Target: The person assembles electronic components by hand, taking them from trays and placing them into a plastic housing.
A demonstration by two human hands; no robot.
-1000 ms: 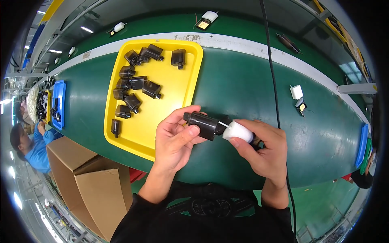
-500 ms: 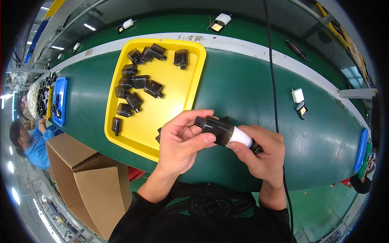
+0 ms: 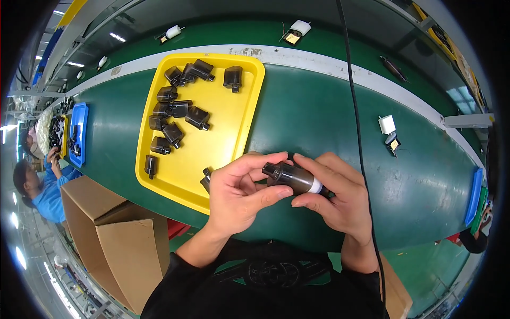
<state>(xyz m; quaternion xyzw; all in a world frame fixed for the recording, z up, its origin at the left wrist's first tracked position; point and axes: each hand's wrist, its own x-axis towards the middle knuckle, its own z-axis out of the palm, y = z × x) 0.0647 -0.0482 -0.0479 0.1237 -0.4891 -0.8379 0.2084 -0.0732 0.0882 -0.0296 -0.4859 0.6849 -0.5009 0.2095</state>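
Note:
Both my hands hold one small assembly above the workbench, beside the tray's near right corner. My left hand [image 3: 236,194] is closed round the narrow-necked end of a dark see-through plastic housing [image 3: 293,178]. My right hand [image 3: 340,194] grips the other end, its fingers over the housing's rim and a white insert [image 3: 315,186]. Only a thin white band of the insert shows outside the housing. Some dark part sticks out past it, mostly covered by my right fingers. A yellow tray [image 3: 226,143] to the left holds several similar dark housings [image 3: 197,118].
Apart white and black pieces [image 3: 387,125] lie on the green bench to the right. A black cable [image 3: 357,111] hangs down past my right hand. Farther back, more assemblies [image 3: 296,33] lie on a green strip. An open cardboard box [image 3: 130,250] stands left, near a person in blue [image 3: 50,194].
The white insert has gone deeper into the dark housing, leaving a thin band showing. My right hand has slid left, its fingers now over the housing. The person at left has raised their hands.

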